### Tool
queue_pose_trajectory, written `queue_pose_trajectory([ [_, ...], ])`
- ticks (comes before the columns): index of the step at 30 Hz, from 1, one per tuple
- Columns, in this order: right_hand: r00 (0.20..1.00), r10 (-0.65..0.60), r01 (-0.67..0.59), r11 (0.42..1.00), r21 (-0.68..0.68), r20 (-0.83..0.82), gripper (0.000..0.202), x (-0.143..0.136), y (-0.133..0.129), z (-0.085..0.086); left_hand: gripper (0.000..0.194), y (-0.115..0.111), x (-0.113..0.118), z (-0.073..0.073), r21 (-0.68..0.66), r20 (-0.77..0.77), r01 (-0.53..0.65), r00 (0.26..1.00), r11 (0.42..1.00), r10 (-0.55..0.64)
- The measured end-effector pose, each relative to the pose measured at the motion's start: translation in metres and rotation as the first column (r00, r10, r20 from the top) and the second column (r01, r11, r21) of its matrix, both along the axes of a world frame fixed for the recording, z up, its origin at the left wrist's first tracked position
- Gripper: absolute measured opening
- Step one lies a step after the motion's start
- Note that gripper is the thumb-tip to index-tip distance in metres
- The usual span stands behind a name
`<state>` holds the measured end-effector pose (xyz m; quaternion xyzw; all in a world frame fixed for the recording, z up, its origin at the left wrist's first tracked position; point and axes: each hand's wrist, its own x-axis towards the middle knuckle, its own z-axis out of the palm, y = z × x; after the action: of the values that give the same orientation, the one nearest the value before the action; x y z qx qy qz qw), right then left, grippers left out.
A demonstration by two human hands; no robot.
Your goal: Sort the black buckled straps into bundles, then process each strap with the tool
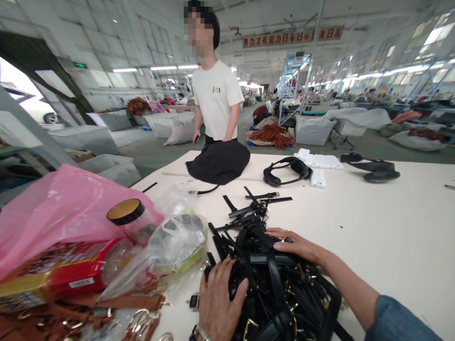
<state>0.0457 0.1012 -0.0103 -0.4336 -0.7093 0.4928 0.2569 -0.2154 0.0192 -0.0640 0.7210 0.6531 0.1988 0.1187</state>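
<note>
A tangled heap of black straps [280, 284] with gold-coloured buckles lies on the white table at the bottom centre. My left hand [222, 296] rests on the heap's left side, fingers apart and curved over the straps. On the far right side of the heap lies my right hand [296, 245], its fingers stretched to the left and its thumb apart from them. Neither hand is closed round a strap. A few loose straps [254, 203] lie just beyond the heap.
Left are a pink bag [67, 208], a red package [81, 267], a jar [131, 218] and brown straps [117, 303]. A black cloth bag [222, 161], black headsets [286, 171] and white boxes [323, 162] sit farther back. A person [215, 99] stands across the table [391, 218].
</note>
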Motion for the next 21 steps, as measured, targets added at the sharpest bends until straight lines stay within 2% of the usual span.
queue_pose_trajectory([
  [1, 0.997, -0.006, 0.006, 1.0, 0.001, 0.08, 0.048, 0.004, 0.009, 0.004, 0.047, -0.001, 0.0, 0.001, 0.019, 0.003, -0.007, 1.0, 1.0, 0.007],
  [3, 0.938, -0.149, 0.131, 0.988, 0.078, 0.312, 0.051, 0.012, 0.033, 0.008, 0.045, -0.002, 0.001, 0.002, 0.051, 0.012, -0.012, 1.0, 0.999, 0.011],
  [5, 0.765, -0.389, 0.298, 0.92, 0.253, 0.513, 0.061, 0.019, 0.066, 0.006, 0.045, -0.002, 0.001, 0.003, 0.07, 0.02, -0.009, 1.0, 0.998, 0.007],
  [6, 0.703, -0.444, 0.319, 0.895, 0.312, 0.556, 0.058, 0.02, 0.083, 0.003, 0.045, -0.002, 0.0, 0.003, 0.073, 0.023, -0.004, 1.0, 0.997, 0.002],
  [8, 0.646, -0.472, 0.28, 0.878, 0.389, 0.6, 0.043, 0.018, 0.116, -0.009, 0.045, -0.003, 0.0, 0.003, 0.075, 0.033, 0.0, 0.999, 0.997, -0.003],
  [9, 0.633, -0.462, 0.239, 0.88, 0.411, 0.621, 0.044, 0.014, 0.129, -0.017, 0.045, -0.004, -0.001, 0.003, 0.073, 0.038, 0.001, 0.999, 0.997, -0.004],
  [11, 0.611, -0.419, 0.147, 0.893, 0.424, 0.671, 0.064, 0.007, 0.149, -0.033, 0.044, -0.006, 0.0, 0.002, 0.065, 0.05, -0.002, 0.999, 0.998, -0.001],
  [13, 0.583, -0.363, 0.067, 0.913, 0.402, 0.727, 0.077, 0.0, 0.159, -0.047, 0.045, -0.007, 0.0, 0.001, 0.055, 0.058, -0.009, 0.998, 0.998, 0.006],
  [15, 0.547, -0.324, 0.012, 0.925, 0.38, 0.772, 0.077, -0.002, 0.16, -0.056, 0.045, -0.008, 0.0, 0.0, 0.045, 0.064, -0.01, 0.998, 0.999, 0.007],
  [18, 0.476, -0.324, -0.01, 0.928, 0.373, 0.818, 0.061, 0.001, 0.154, -0.059, 0.045, -0.007, 0.0, 0.001, 0.04, 0.079, -0.007, 0.997, 0.999, 0.004],
  [21, 0.408, -0.327, 0.02, 0.937, 0.35, 0.852, 0.04, 0.012, 0.138, -0.055, 0.045, -0.006, -0.001, 0.003, 0.036, 0.088, -0.013, 0.996, 0.999, 0.01],
])
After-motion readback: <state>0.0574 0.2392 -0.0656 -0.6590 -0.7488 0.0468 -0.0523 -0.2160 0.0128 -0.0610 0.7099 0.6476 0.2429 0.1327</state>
